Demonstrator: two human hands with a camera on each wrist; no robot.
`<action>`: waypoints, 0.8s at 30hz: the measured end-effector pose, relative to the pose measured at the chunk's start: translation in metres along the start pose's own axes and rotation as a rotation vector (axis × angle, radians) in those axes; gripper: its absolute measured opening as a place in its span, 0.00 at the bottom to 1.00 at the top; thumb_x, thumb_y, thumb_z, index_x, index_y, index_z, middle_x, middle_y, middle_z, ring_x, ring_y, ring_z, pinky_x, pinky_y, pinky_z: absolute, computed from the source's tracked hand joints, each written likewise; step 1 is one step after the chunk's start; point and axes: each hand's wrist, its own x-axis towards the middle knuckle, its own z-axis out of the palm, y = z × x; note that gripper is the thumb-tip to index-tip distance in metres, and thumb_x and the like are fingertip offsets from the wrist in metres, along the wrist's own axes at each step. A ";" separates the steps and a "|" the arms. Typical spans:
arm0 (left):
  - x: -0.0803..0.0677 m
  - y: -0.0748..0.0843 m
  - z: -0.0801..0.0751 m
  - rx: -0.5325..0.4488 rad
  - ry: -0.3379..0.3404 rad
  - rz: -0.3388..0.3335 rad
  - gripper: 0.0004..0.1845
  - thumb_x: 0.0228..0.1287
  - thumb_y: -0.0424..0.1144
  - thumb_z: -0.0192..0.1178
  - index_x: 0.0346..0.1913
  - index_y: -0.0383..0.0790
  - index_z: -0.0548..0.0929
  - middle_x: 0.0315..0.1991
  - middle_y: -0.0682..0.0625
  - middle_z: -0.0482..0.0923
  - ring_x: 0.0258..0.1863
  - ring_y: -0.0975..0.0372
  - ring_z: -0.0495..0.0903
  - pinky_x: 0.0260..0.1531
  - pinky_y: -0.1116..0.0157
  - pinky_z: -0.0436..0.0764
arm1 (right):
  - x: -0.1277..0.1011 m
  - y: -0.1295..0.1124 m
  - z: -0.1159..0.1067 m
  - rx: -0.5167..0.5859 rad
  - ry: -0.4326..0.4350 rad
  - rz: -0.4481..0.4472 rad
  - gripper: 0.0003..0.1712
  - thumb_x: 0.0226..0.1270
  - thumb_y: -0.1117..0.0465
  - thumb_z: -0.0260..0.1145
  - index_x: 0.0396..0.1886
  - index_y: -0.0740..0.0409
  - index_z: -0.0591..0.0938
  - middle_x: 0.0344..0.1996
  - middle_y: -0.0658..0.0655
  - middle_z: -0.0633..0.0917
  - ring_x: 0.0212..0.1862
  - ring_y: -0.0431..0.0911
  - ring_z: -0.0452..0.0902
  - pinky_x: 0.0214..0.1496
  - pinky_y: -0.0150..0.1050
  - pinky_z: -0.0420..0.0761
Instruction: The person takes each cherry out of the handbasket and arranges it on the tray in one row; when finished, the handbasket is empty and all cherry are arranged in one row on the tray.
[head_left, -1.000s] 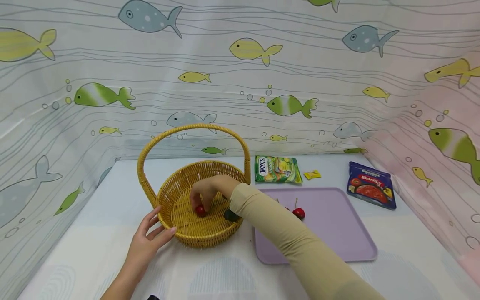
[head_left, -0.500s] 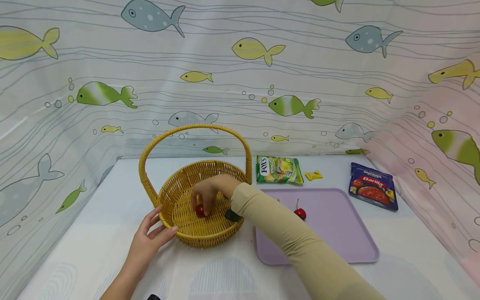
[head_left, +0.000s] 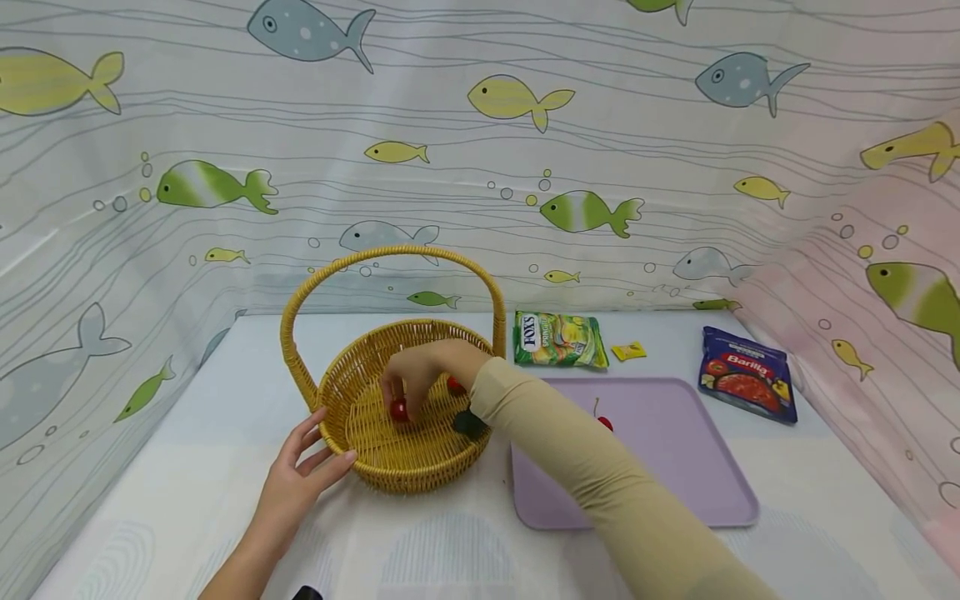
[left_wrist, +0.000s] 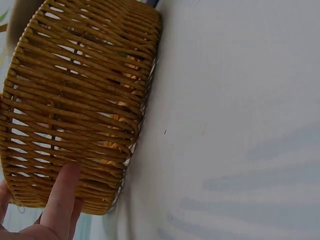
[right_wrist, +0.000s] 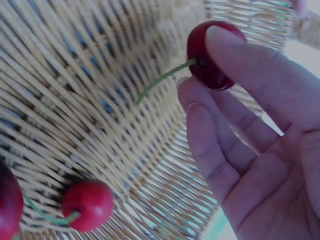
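A round yellow wicker basket [head_left: 405,479] with a tall arched handle stands left of centre. My right hand [head_left: 420,371] reaches down inside it. Thumb and fingers pinch a dark red cherry [right_wrist: 200,50] whose green stem points away from the palm. Two more red cherries, one whole cherry [right_wrist: 87,205] and another cherry [right_wrist: 9,205] cut off by the frame edge, appear in the right wrist view. A dark green lump [head_left: 470,423] lies in the basket beside my sleeve. My left hand [head_left: 296,483] touches the basket's left side from outside, its fingers spread and fairly straight.
To the basket's right lies a lilac tray [head_left: 675,467] with a cherry [head_left: 604,422] partly hidden by my right sleeve. Behind it are a green Fox's candy bag [head_left: 561,340] and a small yellow wrapped sweet [head_left: 628,351]. A blue Barilla pouch [head_left: 747,375] lies far right.
My right hand, still pinching the cherry, has risen slightly inside the basket. Red fruit now shows behind the wrist, and the sleeve covers more of the tray's cherries. The left hand stays put.
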 end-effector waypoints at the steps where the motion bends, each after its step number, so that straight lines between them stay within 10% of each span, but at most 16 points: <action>1: 0.000 0.001 0.000 -0.001 0.001 -0.001 0.44 0.62 0.42 0.62 0.74 0.53 0.46 0.70 0.38 0.45 0.65 0.47 0.58 0.50 0.63 0.75 | -0.004 -0.001 -0.002 0.006 0.017 -0.017 0.17 0.49 0.66 0.75 0.38 0.52 0.80 0.37 0.47 0.80 0.41 0.39 0.75 0.39 0.29 0.76; 24: 0.000 0.002 0.002 -0.001 -0.005 -0.026 0.44 0.62 0.43 0.62 0.74 0.54 0.46 0.70 0.37 0.44 0.66 0.45 0.57 0.49 0.63 0.76 | -0.136 0.011 0.006 0.126 0.291 -0.195 0.16 0.56 0.69 0.69 0.44 0.54 0.78 0.39 0.48 0.78 0.36 0.39 0.76 0.40 0.32 0.78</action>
